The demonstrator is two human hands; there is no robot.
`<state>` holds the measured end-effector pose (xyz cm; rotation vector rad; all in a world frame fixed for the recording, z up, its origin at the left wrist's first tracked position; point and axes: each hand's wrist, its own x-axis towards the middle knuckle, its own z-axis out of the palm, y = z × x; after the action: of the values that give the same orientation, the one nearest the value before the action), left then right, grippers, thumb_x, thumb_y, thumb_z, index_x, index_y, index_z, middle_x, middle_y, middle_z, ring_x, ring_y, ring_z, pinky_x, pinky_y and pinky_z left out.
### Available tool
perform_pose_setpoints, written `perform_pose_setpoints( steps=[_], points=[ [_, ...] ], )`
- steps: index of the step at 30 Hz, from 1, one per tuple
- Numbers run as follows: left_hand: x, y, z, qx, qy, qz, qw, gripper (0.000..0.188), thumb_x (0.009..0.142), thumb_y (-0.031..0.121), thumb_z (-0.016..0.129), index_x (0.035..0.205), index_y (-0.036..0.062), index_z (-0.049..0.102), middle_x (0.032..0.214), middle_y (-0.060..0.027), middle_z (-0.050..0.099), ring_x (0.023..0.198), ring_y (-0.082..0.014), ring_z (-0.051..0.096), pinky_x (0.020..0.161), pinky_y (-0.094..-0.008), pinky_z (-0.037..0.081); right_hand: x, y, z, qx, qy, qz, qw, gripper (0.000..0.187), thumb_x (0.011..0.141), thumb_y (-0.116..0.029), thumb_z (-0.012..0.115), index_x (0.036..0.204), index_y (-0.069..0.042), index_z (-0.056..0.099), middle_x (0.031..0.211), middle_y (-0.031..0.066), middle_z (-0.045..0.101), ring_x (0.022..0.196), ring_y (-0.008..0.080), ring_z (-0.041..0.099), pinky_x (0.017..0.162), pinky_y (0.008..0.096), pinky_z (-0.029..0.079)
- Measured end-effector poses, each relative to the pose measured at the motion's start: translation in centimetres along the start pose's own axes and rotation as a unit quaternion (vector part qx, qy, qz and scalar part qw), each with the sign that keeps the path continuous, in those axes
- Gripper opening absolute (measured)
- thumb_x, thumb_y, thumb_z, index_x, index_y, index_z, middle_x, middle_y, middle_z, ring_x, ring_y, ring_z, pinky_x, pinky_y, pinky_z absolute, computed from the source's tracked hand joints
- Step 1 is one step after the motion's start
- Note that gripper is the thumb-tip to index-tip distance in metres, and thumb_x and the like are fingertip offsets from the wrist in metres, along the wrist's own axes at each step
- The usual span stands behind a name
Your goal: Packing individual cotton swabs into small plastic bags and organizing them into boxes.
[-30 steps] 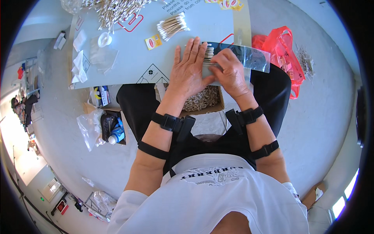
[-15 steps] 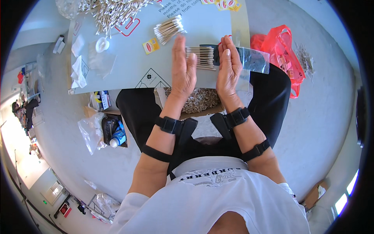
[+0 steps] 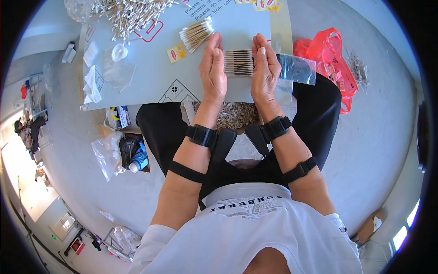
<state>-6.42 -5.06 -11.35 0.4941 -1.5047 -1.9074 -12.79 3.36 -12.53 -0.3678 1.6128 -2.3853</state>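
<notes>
A row of cotton swabs [image 3: 238, 63] lies on the board between my two hands, its sticks running from side to side. My left hand [image 3: 212, 73] stands on edge at the left ends of the swabs, fingers stretched out and palm inward. Facing it, my right hand [image 3: 265, 73] is held the same way against the right ends. Neither hand has its fingers wrapped round anything. A clear plastic bag [image 3: 297, 69] lies just right of my right hand, partly covered by it. Beyond my left fingertips rests a second bundle of cotton swabs [image 3: 196, 34].
At the far left of the board [image 3: 150, 68] is a large loose heap of cotton swabs [image 3: 130, 18]. A yellow packet [image 3: 176, 53] and a white round container [image 3: 119, 52] lie nearer. Below the edge stands a box of swabs [image 3: 235, 116]; a red bag [image 3: 331, 64] is at right.
My hands have come to stand level, with palms against both ends of the swabs. The row has shifted slightly right and its ends look more even.
</notes>
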Motion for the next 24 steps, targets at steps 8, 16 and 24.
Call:
perform_pose_setpoints(
  steps=[8, 16, 24],
  points=[
    [-0.2, 1.4, -1.2, 0.155, -0.063, 0.040, 0.985, 0.051, 0.087, 0.017, 0.056, 0.130, -0.0033, 0.039, 0.136, -0.0168, 0.038, 0.128, -0.0279, 0.034, 0.108, -0.0368, 0.024, 0.2, -0.5, -0.5, 0.029, 0.039, 0.022, 0.999, 0.036, 0.096, -0.017, 0.042, 0.122, 0.008, 0.047, 0.122, 0.0152, 0.051, 0.116, 0.0210, 0.048, 0.101, 0.0316, 0.037],
    [-0.4, 1.9, -1.3, 0.576, -0.232, 0.157, 0.768, 0.062, 0.072, 0.013, 0.067, 0.127, -0.0014, 0.041, 0.133, -0.0178, 0.041, 0.127, -0.0322, 0.035, 0.107, -0.0424, 0.026, 0.2, -1.5, -2.0, 0.026, 0.017, 0.055, 0.998, 0.034, 0.096, -0.016, 0.043, 0.121, 0.007, 0.049, 0.119, 0.0152, 0.053, 0.111, 0.0209, 0.052, 0.098, 0.0311, 0.040],
    [-1.1, 1.8, -1.0, 0.591, -0.225, 0.152, 0.759, 0.061, 0.075, 0.015, 0.065, 0.128, -0.0001, 0.040, 0.134, -0.0173, 0.040, 0.128, -0.0307, 0.034, 0.107, -0.0439, 0.025, -0.2, -2.4, -3.0, -0.067, -0.018, 0.044, 0.997, 0.029, 0.092, -0.007, 0.048, 0.118, 0.006, 0.052, 0.113, 0.0121, 0.057, 0.105, 0.0170, 0.055, 0.094, 0.0271, 0.042]
  ],
)
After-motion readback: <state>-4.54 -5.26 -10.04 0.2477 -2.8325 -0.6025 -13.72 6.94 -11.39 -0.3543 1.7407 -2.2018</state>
